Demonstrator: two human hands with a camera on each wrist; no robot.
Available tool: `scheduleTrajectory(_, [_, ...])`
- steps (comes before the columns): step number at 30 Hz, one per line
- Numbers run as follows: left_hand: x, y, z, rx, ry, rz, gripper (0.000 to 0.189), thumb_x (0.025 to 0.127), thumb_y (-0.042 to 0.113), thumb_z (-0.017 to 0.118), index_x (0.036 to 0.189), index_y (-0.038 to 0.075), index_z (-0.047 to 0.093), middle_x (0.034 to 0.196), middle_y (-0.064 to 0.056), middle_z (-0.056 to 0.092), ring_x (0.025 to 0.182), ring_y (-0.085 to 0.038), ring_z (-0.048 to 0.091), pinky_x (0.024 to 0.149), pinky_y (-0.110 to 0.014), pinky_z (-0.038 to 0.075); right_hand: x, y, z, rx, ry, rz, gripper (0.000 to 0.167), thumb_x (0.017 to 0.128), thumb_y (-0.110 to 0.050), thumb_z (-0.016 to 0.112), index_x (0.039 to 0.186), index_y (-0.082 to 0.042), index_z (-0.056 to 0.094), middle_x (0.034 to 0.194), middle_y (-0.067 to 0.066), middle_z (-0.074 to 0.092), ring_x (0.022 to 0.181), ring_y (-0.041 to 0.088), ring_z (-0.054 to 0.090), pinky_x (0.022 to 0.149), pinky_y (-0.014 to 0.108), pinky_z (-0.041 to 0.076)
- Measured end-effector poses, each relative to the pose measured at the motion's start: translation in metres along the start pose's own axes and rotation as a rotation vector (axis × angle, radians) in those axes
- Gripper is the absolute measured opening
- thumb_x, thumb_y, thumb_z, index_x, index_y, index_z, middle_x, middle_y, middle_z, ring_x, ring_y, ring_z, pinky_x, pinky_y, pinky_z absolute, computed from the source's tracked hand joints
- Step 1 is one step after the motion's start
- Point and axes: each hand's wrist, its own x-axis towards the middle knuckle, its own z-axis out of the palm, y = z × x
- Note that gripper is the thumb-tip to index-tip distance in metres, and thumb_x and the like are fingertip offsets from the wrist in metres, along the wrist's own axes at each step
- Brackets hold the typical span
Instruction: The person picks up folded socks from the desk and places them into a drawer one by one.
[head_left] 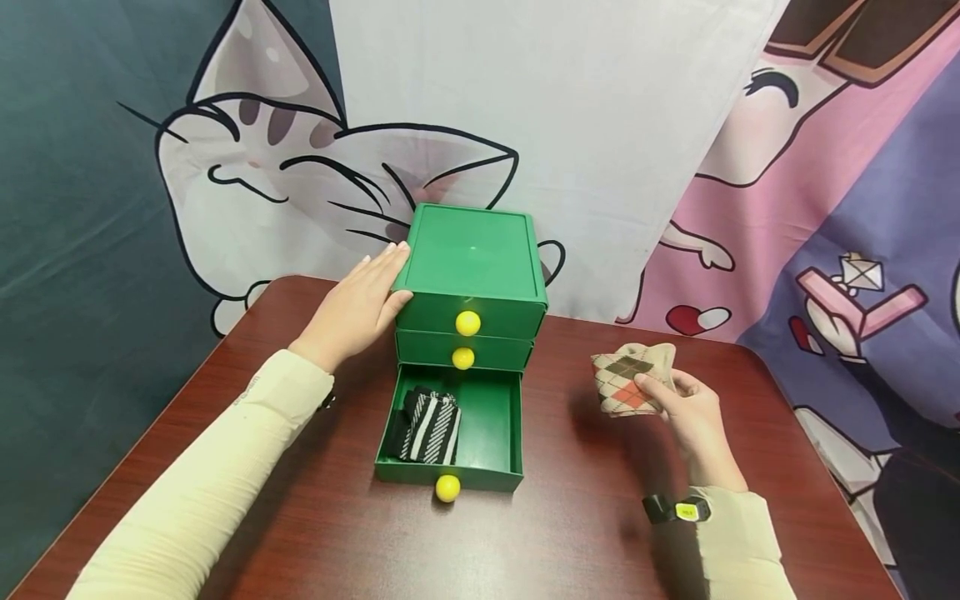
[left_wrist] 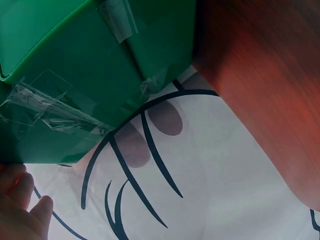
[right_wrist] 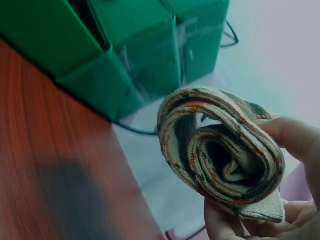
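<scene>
A green cabinet [head_left: 480, 250] with three drawers and yellow ball knobs stands on the table. Its bottom drawer [head_left: 491, 425] is pulled out, and a folded black-and-white striped sock [head_left: 433, 427] lies in the drawer's left part. Against the cabinet's upper left side rests my left hand [head_left: 360, 304], fingers straight; in the left wrist view only some fingertips [left_wrist: 42, 210] show beside the green side. My right hand [head_left: 693, 417] pinches a rolled beige argyle sock [head_left: 626, 382] above the table, right of the cabinet. The right wrist view shows the sock's spiral end [right_wrist: 220, 155].
The reddish-brown table [head_left: 577, 533] reaches back to a cartoon-printed cloth [head_left: 600, 125] behind the cabinet. Clear tape [left_wrist: 55, 110] covers seams on the cabinet's side. The bottom drawer's yellow knob [head_left: 447, 488] sticks out toward the front.
</scene>
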Motion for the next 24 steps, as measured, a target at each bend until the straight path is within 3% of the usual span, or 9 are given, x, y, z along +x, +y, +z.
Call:
scheduleTrajectory(14, [0.000,-0.002,0.001,-0.005,0.000,0.001,0.063,0.108,0.031,0.049,0.158,-0.001,0.029,0.162,-0.016,0.033,0.152,-0.032,0.027,0.125,-0.049,0.018,-0.042,-0.003,0.047,0.018,0.021,-0.089,0.022,0.090,-0.011,0.079,0.108,-0.009,0.067,0.084,-0.004,0.076,0.076,0.007,0.073,0.071,0.022,0.059])
scheduleTrajectory(24, [0.001,-0.002,0.002,-0.005,0.006,0.006,0.063,0.108,0.031,0.049,0.158,-0.001,0.029,0.162,-0.017,0.033,0.150,-0.034,0.029,0.125,-0.049,0.019,-0.065,0.003,0.083,0.136,-0.105,-0.109,0.022,0.093,0.001,0.070,0.114,-0.006,0.066,0.090,0.001,0.076,0.082,0.012,0.074,0.074,0.029,0.062])
